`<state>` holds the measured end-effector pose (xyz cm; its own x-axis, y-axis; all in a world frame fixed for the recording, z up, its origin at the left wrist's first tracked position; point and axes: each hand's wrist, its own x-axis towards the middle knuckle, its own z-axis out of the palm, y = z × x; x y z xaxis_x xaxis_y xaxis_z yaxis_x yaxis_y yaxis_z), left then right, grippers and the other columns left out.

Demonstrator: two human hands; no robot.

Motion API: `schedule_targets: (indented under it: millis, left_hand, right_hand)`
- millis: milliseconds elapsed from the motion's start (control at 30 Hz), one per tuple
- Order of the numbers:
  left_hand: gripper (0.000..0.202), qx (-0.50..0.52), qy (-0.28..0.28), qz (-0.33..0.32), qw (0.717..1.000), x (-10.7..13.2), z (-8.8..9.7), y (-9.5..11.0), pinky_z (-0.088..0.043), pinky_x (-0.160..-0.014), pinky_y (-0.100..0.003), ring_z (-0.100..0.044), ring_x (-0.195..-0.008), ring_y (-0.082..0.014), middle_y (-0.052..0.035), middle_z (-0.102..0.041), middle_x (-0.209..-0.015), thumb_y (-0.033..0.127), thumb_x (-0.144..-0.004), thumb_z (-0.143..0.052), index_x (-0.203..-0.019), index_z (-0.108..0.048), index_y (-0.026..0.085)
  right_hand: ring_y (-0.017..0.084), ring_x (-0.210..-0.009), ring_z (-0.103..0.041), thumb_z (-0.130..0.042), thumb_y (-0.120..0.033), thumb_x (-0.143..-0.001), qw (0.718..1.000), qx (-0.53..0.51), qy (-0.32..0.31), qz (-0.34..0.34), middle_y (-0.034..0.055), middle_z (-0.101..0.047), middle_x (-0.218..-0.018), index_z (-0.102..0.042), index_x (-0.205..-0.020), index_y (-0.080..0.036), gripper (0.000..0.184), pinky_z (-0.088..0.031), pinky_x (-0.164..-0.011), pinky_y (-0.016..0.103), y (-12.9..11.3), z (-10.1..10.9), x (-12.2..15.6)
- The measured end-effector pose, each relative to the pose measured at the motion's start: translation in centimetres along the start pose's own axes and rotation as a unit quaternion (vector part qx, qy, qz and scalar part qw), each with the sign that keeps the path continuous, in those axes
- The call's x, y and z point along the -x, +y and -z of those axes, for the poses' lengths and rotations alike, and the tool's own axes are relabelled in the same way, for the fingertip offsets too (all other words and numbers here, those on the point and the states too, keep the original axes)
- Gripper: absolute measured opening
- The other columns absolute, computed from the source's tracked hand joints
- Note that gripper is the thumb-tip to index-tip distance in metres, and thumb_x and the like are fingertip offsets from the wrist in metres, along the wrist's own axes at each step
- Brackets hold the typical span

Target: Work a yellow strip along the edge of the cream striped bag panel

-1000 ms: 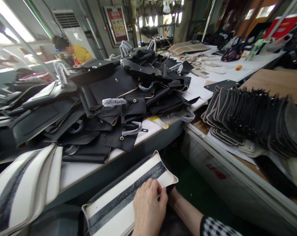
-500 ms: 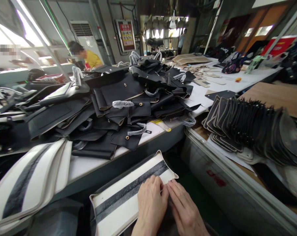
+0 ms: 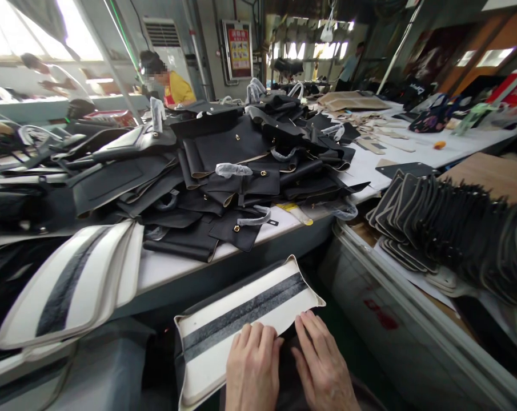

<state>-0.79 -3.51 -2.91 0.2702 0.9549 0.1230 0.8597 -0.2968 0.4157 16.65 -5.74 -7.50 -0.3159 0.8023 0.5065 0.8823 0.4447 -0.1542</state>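
Observation:
A half-made black bag (image 3: 177, 359) lies low in front of me, with its white bottom panel (image 3: 215, 365) facing up and a dark stripe along the panel's middle. My left hand (image 3: 253, 362) is closed over the panel's near edge, its fingers curled and the thumb mostly hidden. To its right, my right hand (image 3: 324, 359) pinches the same edge close to the right corner, fingers bent over the rim and thumb below. A small gap separates the two hands. What lies beneath the edge is hidden.
Black bag pieces with wrapped handles (image 3: 253, 217) are heaped on the white table (image 3: 172, 274). Striped white panels (image 3: 82, 285) are stacked at left. Many dark rounded pieces (image 3: 459, 222) stand in a row at right. A person in yellow (image 3: 179, 88) sits beyond the heap.
My hands were close together near the panel's right corner. My left hand has moved left along the edge, opening a gap between them. The whole view has shifted, with the surroundings now farther right.

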Motion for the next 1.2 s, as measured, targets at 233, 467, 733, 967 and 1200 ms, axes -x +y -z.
schedule_targets:
  millis: [233,467,733,967,1200]
  left_hand:
    - [0.016,0.010,0.004,0.018,1.000,-0.6,0.0,0.0,-0.039,-0.072,-0.036,-0.054,-0.080,-0.0226,-0.0026,-0.059,-0.082,0.015,-0.095,-0.049,-0.083,-0.057,0.020]
    - [0.011,0.013,0.035,0.014,0.999,2.0,1.1,-1.8,-0.036,-0.073,-0.037,-0.053,-0.082,-0.0228,-0.0006,-0.060,-0.087,0.014,-0.093,-0.053,-0.088,-0.058,0.023]
    - [0.011,0.010,0.086,0.014,0.996,5.1,3.2,-4.6,-0.034,-0.076,-0.036,-0.052,-0.080,-0.0202,0.0014,-0.061,-0.085,0.018,-0.095,-0.052,-0.090,-0.059,0.024]
    - [0.005,-0.001,0.100,-0.006,0.995,6.3,4.1,-6.1,-0.035,-0.081,-0.035,-0.054,-0.081,-0.0187,0.0031,-0.062,-0.084,0.020,-0.093,-0.057,-0.091,-0.058,0.024]
    - [0.009,0.008,0.098,-0.016,0.995,7.6,4.7,-7.7,-0.026,-0.110,-0.040,-0.057,-0.086,-0.0170,0.0049,-0.063,-0.086,0.019,-0.090,-0.061,-0.096,-0.059,0.025]
  right_hand:
    - [0.036,-0.134,-0.041,-0.047,-0.010,-0.092,0.999,-0.032,0.012,0.016,0.0220,-0.051,-0.137,-0.040,-0.144,-0.003,0.054,-0.051,-0.099,0.053,-1.8,-0.5,-0.3]
    - [0.038,-0.131,-0.042,-0.048,-0.009,-0.091,0.998,-0.045,0.007,0.047,0.0240,-0.051,-0.134,-0.050,-0.135,0.002,0.046,-0.052,-0.096,0.054,-3.4,-0.7,-0.7]
    - [0.035,-0.128,-0.046,-0.050,-0.010,-0.092,0.997,-0.049,0.006,0.062,0.0230,-0.055,-0.130,-0.051,-0.134,0.001,0.044,-0.052,-0.097,0.052,-5.0,-0.8,-1.1]
    - [0.034,-0.127,-0.047,-0.048,-0.010,-0.091,0.993,-0.062,-0.006,0.096,0.0220,-0.057,-0.129,-0.054,-0.132,0.002,0.043,-0.052,-0.098,0.050,-6.1,-0.9,-1.4]
    - [0.032,-0.127,-0.048,-0.047,-0.010,-0.092,0.991,-0.062,-0.006,0.116,0.0206,-0.059,-0.128,-0.054,-0.132,0.001,0.042,-0.051,-0.099,0.048,-6.8,-1.2,-1.4]
